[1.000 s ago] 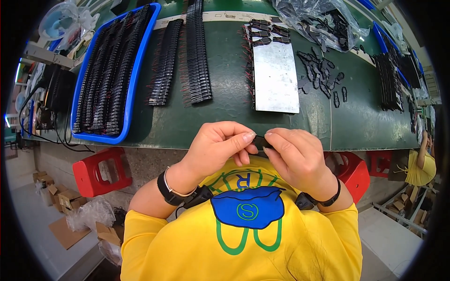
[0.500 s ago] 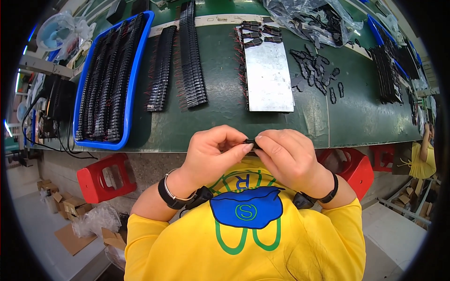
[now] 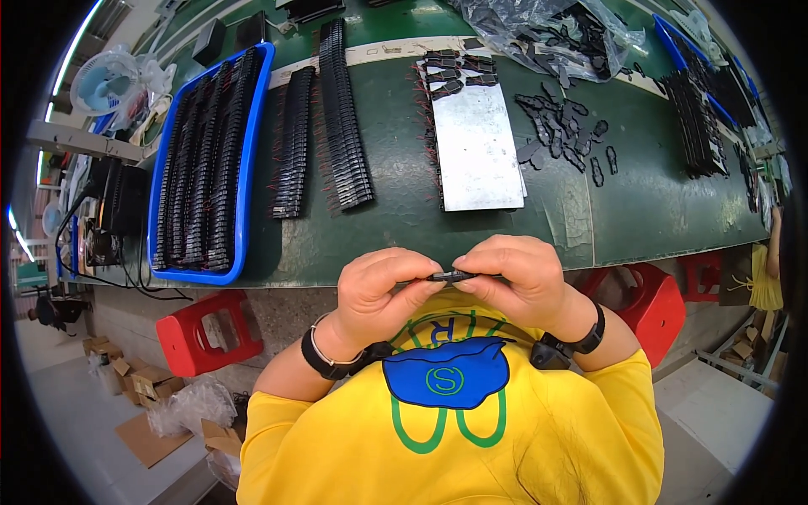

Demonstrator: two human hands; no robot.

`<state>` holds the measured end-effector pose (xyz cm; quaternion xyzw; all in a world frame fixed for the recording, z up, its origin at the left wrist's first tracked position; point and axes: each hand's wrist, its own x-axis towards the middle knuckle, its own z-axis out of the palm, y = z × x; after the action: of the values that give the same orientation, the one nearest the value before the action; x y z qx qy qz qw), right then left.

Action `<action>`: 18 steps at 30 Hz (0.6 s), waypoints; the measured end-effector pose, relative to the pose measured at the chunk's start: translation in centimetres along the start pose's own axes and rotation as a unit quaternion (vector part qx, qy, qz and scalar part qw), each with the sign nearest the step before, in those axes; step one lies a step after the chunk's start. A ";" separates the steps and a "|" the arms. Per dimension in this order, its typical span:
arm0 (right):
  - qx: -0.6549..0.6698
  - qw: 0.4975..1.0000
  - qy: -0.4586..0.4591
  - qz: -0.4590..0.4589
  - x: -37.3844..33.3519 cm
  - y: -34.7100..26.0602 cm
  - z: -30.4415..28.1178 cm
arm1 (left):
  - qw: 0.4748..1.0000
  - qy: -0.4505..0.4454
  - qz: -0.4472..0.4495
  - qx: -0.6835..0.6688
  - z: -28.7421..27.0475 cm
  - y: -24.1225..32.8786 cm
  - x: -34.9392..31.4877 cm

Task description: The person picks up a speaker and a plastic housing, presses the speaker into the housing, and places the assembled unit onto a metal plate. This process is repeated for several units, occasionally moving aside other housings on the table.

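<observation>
Head view: here's the left hand (image 3: 379,290) and right hand (image 3: 522,278), both pinching one small black part (image 3: 450,276) at opposite ends, near the green table (image 3: 396,151).

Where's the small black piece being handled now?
In the head view, the small black piece is near the centre, held between the left hand and right hand, below the pale plate.

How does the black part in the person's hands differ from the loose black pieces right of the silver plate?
The black part is held by the left hand and right hand; the loose black pieces lie on the green table. The black part shows as a narrow strip; several loose black pieces show broader outlines. The black part is single; the loose black pieces form a scattered cluster. Both look black.
</observation>
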<state>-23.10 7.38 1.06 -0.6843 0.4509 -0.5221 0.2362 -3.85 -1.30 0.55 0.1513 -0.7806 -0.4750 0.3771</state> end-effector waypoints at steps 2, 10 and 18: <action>-0.019 0.999 0.016 -0.035 0.2 0.2 0.1 | 1.000 -0.005 0.018 0.016 0.0 -0.1 0.3; -0.045 0.996 0.026 -0.066 0.0 0.4 0.3 | 1.000 -0.020 0.005 -0.012 0.3 -0.8 -0.4; -0.047 0.996 0.017 -0.071 -0.1 0.3 0.5 | 0.996 -0.082 0.002 0.018 -0.7 0.7 1.4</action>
<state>-22.76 7.27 0.59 -0.7158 0.4294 -0.5276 0.1580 -4.15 -2.25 1.94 0.1170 -0.8176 -0.4707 0.3103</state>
